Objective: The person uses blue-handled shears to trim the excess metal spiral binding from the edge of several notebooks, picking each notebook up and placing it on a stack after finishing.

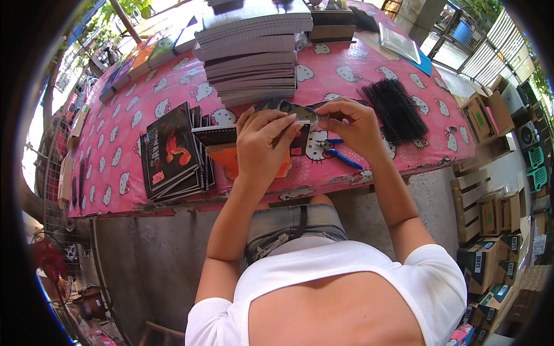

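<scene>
The person wears a white ribbed top (346, 271) with short sleeves that end above the elbows. Below it are light, faded denim shorts (288, 225) with a frayed hem. Both forearms are bare; no rings or watch show.

We see a tall stack of grey spiral notebooks (252, 55), black plastic binding coils (395, 109), blue-handled pliers (339, 153), and brown cardboard boxes (487, 214).

Both hands raised over the pink patterned surface (358, 69), left hand (262, 144) and right hand (352, 124) pinching one small notebook (297, 112) between them. Blue-handled pliers (340, 154) just below, black binding coils (395, 109) right, dark-covered notebook pile (173, 153) left, tall paper stack (254, 52) behind.
</scene>
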A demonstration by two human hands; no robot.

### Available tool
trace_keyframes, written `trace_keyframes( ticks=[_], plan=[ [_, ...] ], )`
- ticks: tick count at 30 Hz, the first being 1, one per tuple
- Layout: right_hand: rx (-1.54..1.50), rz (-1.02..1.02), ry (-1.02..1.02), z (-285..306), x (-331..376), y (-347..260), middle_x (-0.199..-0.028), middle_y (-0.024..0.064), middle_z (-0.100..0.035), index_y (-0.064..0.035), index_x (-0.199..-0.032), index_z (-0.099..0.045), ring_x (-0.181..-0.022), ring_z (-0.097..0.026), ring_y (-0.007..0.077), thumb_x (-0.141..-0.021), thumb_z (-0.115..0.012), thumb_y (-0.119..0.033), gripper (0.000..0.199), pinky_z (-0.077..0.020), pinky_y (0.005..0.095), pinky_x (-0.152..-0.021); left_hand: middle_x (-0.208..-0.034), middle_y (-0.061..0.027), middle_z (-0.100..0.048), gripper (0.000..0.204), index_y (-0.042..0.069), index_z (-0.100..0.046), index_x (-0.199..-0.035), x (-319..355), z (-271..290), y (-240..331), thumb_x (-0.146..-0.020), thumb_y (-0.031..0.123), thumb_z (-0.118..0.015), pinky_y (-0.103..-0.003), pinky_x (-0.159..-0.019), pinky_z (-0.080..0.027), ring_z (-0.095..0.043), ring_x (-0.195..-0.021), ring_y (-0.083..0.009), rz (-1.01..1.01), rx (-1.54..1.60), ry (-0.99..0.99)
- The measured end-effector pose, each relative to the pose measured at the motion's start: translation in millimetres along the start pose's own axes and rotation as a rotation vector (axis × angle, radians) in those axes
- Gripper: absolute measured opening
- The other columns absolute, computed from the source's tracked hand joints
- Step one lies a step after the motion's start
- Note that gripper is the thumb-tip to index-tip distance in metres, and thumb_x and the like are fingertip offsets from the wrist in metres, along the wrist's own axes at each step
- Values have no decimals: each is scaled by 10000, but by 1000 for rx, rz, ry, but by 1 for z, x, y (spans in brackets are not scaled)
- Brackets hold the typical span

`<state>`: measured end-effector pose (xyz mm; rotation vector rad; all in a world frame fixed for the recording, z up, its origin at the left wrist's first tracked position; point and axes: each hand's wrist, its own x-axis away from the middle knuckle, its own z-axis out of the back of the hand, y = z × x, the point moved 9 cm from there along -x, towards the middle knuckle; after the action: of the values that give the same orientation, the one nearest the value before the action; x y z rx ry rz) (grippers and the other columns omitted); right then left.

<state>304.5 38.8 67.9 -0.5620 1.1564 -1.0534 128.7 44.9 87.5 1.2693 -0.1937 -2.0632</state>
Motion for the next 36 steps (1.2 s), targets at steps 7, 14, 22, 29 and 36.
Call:
trace_keyframes(
  ticks=[7,14,22,29,36],
  plan=[
    [-156,-145,-242,-19,-11,2,-874,20,-633,19,-936,-653,-816,-584,73,-774,-672,43,165,-475,216,-731,-782,-1,-669,160,127,-750,-869,-1,9,11,-750,234,-739,-336,-851,-351,-583,-749,-154,-59,-78,80],
    [-43,-13,-207,-18,-15,-11,-898,36,-625,37,-952,-627,-839,-583,87,-807,-613,74,150,-478,221,-748,-788,5,-651,156,137,-745,-863,2,4,5,-766,255,-716,-394,-914,-335,-574,-774,-189,-1,-63,57],
    [-27,99,-194,-17,-14,-24,-824,73,-654,3,-929,-647,-744,-612,123,-771,-642,33,161,-490,261,-683,-748,-13,-657,162,100,-734,-837,2,5,4,-720,210,-760,-324,-776,-391,-580,-714,-171,2,-44,142],
    [123,50,-170,-8,-19,-25,-838,63,-663,11,-929,-649,-751,-614,115,-755,-656,45,178,-492,257,-688,-747,-10,-656,154,106,-736,-831,6,10,6,-709,195,-767,-316,-753,-394,-573,-718,-174,-50,-35,134],
    [-47,-74,-383,-22,-16,-15,-845,44,-657,12,-925,-645,-789,-599,86,-766,-660,55,165,-491,240,-717,-782,39,-662,130,155,-745,-842,14,14,18,-720,199,-758,-376,-944,-315,-571,-799,-155,-74,-119,157]
  ],
)
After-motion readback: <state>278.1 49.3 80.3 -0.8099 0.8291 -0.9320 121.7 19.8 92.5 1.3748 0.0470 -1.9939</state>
